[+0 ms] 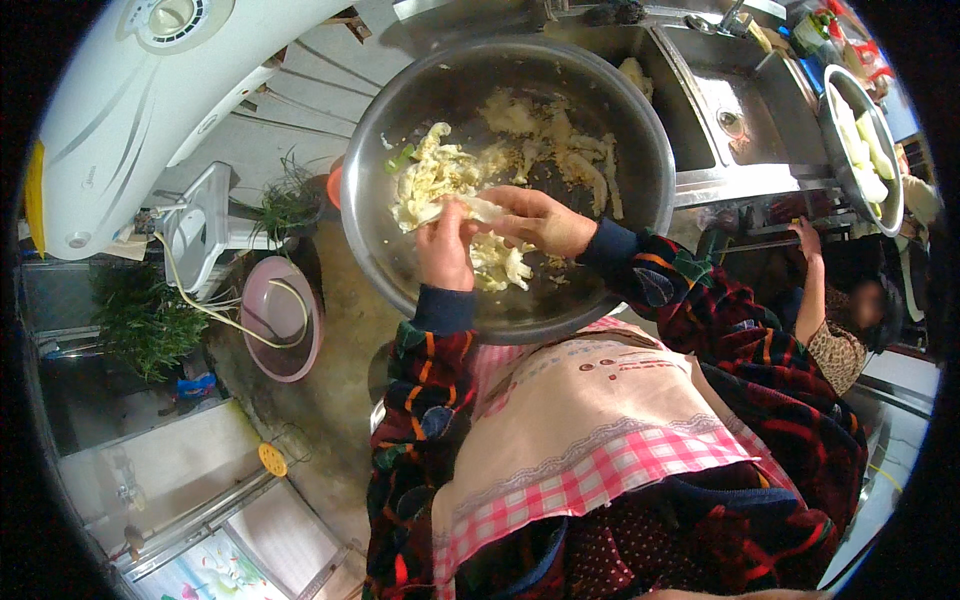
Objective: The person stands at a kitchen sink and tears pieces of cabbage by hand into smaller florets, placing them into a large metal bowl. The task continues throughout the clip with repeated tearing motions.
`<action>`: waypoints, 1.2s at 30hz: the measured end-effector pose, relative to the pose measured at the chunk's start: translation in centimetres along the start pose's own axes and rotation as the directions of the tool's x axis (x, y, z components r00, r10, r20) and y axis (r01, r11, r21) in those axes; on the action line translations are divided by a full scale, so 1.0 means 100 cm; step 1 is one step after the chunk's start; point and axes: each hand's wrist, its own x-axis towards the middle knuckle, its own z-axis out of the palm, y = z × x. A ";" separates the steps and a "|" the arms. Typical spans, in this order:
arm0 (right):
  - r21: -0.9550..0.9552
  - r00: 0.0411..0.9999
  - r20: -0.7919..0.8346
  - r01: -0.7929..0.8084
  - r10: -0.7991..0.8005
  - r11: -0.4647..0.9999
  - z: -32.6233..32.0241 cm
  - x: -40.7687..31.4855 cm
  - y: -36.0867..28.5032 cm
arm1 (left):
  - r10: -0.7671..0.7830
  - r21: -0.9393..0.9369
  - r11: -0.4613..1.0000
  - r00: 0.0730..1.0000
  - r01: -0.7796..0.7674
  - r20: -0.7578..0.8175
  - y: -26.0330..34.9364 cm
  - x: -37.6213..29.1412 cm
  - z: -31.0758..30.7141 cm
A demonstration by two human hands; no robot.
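Before me is a wide stainless-steel basin point(427, 82) with pale, wilted leafy vegetable pieces point(442, 169) in it, some dotted with small yellowish bits. My left hand point(448, 240) and my right hand point(544, 221) meet over the basin, and both pinch one whitish strip of vegetable point(486, 210) stretched between them. More leaf pieces point(499, 262) lie just below my hands. Another scattered cluster point(570, 150) lies at the basin's far right side. The fingers partly hide the strip.
A double steel sink point(750, 112) adjoins the basin at the upper right, with an oval bowl of pale green vegetables point(862, 150) beyond it. A person point(836, 345) is at the right. At the left are a white water heater point(150, 127), a small washbasin point(199, 225) and a pink tub point(251, 322).
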 end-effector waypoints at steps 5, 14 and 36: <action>0.085 0.997 -0.078 -0.005 0.011 0.996 -0.001 -0.004 0.001 | -0.020 -0.180 0.983 0.999 0.025 0.032 0.005 0.000 -0.002; 0.134 0.979 -0.201 0.051 -0.023 0.990 -0.004 0.001 0.004 | -0.180 -0.130 0.971 0.971 0.201 0.155 0.008 -0.009 0.001; -0.141 0.991 -0.067 0.103 -0.114 0.985 -0.011 0.004 0.004 | -0.309 -0.041 0.946 0.933 0.321 0.183 0.002 -0.009 -0.004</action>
